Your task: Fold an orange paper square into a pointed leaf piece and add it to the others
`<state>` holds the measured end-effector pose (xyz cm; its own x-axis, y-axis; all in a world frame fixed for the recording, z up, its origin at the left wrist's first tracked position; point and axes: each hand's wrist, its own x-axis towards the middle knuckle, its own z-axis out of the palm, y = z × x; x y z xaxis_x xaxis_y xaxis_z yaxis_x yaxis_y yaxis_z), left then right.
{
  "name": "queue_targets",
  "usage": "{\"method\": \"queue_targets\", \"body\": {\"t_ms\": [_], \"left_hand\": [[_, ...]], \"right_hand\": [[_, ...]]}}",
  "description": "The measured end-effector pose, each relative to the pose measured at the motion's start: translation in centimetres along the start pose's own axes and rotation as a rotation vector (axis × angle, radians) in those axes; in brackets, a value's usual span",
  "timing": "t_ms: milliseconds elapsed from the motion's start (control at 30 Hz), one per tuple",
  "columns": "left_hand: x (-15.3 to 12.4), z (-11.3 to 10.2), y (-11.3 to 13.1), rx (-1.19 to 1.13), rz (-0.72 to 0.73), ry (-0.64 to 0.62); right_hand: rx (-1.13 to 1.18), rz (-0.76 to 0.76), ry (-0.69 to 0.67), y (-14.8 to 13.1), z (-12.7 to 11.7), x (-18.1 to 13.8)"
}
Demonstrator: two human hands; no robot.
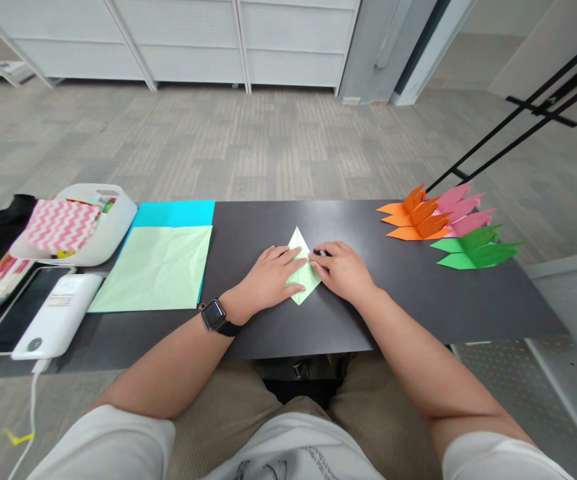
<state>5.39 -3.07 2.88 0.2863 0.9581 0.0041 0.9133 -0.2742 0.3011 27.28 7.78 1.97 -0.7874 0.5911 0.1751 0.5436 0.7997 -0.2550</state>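
A pale green sheet of paper folded into a diamond [297, 240] lies on the dark table, one point facing away from me and one toward me. My left hand [273, 273] rests flat across its left half, fingers spread, with a black watch [214, 315] on the wrist. At the right corner of the folded paper, my right hand [341, 270] has its fingers curled around a small dark object [322, 253]. Most of that object is hidden by the fingers, so its kind does not show. The right fingertips touch the paper's edge.
Left of my hands, pale green sheets [158, 270] overlap blue paper [175, 213]. Beyond are a white basket [124, 227], a phone [23, 310] and a white power bank [61, 317] with a cable. Orange [415, 217], pink [468, 213] and green folded paper pieces [478, 250] stand at the right.
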Motion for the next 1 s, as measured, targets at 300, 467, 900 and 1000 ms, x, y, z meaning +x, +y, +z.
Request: {"method": "queue_targets", "body": {"t_ms": [300, 467, 900, 1000], "left_hand": [[0.3, 0.0, -0.3, -0.015, -0.006, -0.012], [0.2, 0.3, -0.5, -0.008, 0.014, 0.02], [0.3, 0.7, -0.7, -0.035, 0.024, 0.046], [0.3, 0.5, -0.5, -0.039, 0.018, 0.045]], "right_hand": [[-0.128, 0.054, 0.007, -1.2, 1.3, 0.5], [-0.18, 0.047, -0.016, -1.2, 1.4, 1.5], [-0.271, 0.042, -0.066, -1.1, 0.9, 5.1], [-0.285, 0.033, -0.061, -0.9, 0.9, 5.4]]}}
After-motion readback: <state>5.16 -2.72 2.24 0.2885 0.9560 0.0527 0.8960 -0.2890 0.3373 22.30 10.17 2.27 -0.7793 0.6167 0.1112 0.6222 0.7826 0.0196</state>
